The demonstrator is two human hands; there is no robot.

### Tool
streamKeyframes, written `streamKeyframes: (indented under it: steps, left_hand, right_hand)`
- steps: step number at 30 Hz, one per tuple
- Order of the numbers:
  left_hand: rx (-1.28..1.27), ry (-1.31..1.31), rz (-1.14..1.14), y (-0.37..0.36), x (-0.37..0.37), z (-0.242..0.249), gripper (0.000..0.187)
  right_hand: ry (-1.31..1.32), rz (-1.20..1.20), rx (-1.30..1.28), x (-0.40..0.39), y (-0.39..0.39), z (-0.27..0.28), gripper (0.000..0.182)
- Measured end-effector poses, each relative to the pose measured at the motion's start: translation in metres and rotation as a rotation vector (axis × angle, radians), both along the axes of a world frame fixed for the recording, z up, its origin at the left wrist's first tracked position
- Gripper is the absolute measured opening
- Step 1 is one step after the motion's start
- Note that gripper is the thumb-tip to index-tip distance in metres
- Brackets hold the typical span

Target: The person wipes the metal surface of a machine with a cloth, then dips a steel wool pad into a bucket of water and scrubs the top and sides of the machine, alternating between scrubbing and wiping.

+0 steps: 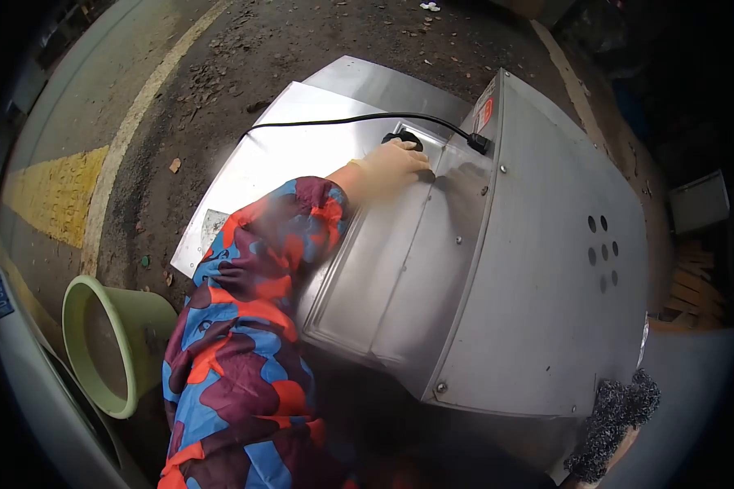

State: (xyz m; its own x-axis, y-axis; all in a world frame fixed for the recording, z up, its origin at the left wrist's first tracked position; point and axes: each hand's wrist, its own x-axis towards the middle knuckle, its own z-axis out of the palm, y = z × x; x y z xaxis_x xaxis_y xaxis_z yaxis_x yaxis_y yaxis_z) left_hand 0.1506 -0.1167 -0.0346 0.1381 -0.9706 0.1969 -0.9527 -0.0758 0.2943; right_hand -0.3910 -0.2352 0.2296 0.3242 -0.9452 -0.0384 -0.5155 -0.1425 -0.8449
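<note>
My left hand (393,169), in a thin pale glove, reaches over the metal machine from a camouflage sleeve (245,342). Its fingers are closed over a dark object (404,138), partly hidden beneath them, at the far end of a shiny recessed metal panel (367,285). A black cable (342,121) crosses just beyond the hand to a plug on the tall metal housing (546,253). My right hand cannot be made out. At the lower right is a clump of grey metal scouring wool (616,416) beside a tan strip, too unclear to identify.
A light green bucket (151,342) stands at the left on the dirty ground, near a pale vehicle-like body (37,375). Beyond the machine runs a painted kerb line (139,114). Wooden pieces (693,285) and a metal box (700,204) lie at the right.
</note>
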Motion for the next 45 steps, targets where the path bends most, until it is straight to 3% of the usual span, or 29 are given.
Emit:
streamKeyframes:
  steps: [2, 6, 8, 10, 11, 12, 13, 14, 16, 18, 21, 26, 30, 34, 36, 38, 42, 45]
  left_hand:
    - [-0.055, 0.019, -0.04, 0.021, -0.024, -0.001, 0.036]
    - [0.177, 0.053, -0.09, 0.071, -0.071, 0.061, 0.037]
    - [0.213, 0.038, -0.111, 0.095, -0.078, 0.07, 0.039]
    - [-0.048, 0.869, -0.04, 0.124, -0.071, 0.06, 0.038]
    - [-0.127, 1.02, 0.142, 0.134, -0.066, 0.059, 0.038]
    - [-0.209, 1.163, 0.325, 0.141, -0.054, 0.059, 0.04]
    - [-0.185, 0.617, 0.532, 0.148, -0.031, 0.039, 0.044]
    - [-0.152, 0.063, 0.697, 0.151, -0.013, 0.018, 0.048]
    - [0.099, -0.069, 1.083, 0.151, -0.005, 0.034, 0.056]
    - [-0.118, 0.034, 0.876, 0.145, -0.008, 0.015, 0.059]
    - [0.13, -0.199, 0.739, 0.123, -0.038, 0.011, 0.064]
    - [0.115, -0.249, 0.395, 0.068, -0.007, 0.013, 0.048]
    - [0.165, -0.123, 0.635, 0.031, 0.053, -0.001, 0.046]
    - [0.279, -0.207, 1.062, 0.077, 0.104, 0.001, 0.049]
    - [0.346, -0.103, 1.264, 0.115, 0.116, 0.016, 0.05]
    - [0.238, 0.19, 1.456, 0.146, 0.159, -0.017, 0.053]
    - [0.175, 0.119, 1.342, 0.147, 0.151, -0.02, 0.045]
    - [0.151, -0.199, 1.244, 0.121, 0.132, -0.019, 0.036]
  right_hand:
    - [-0.122, -0.004, 0.1, -0.002, 0.002, 0.0, 0.035]
    - [-0.276, -0.026, 0.246, -0.009, 0.006, 0.002, 0.035]
    - [-0.326, -0.038, 0.31, -0.007, 0.01, 0.003, 0.035]
    - [-0.346, -0.051, 0.369, 0.004, 0.016, 0.006, 0.035]
    - [-0.344, -0.051, 0.376, 0.023, 0.033, 0.013, 0.035]
    - [-0.326, -0.211, 0.316, 0.044, 0.056, 0.02, 0.036]
    - [-0.303, -0.371, 0.251, 0.058, 0.069, 0.026, 0.038]
    - [-0.29, -0.339, 0.241, 0.054, 0.065, 0.023, 0.037]
    - [-0.242, -0.222, 0.184, 0.034, 0.053, 0.016, 0.037]
    - [-0.176, -0.148, 0.107, 0.017, 0.042, 0.01, 0.037]
    - [-0.048, -0.102, -0.008, 0.009, 0.038, 0.006, 0.037]
    - [0.168, -0.05, -0.158, 0.005, 0.032, 0.005, 0.036]
    - [0.293, -0.009, -0.259, 0.004, 0.031, 0.007, 0.036]
    - [0.4, 0.032, -0.341, 0.003, 0.032, 0.005, 0.036]
    - [0.456, 0.062, -0.388, 0.003, 0.032, 0.006, 0.036]
    - [0.513, 0.095, -0.435, 0.005, 0.033, 0.007, 0.036]
    - [0.606, 0.167, -0.537, 0.006, 0.034, 0.008, 0.036]
    - [0.648, 0.205, -0.597, 0.005, 0.034, 0.008, 0.036]
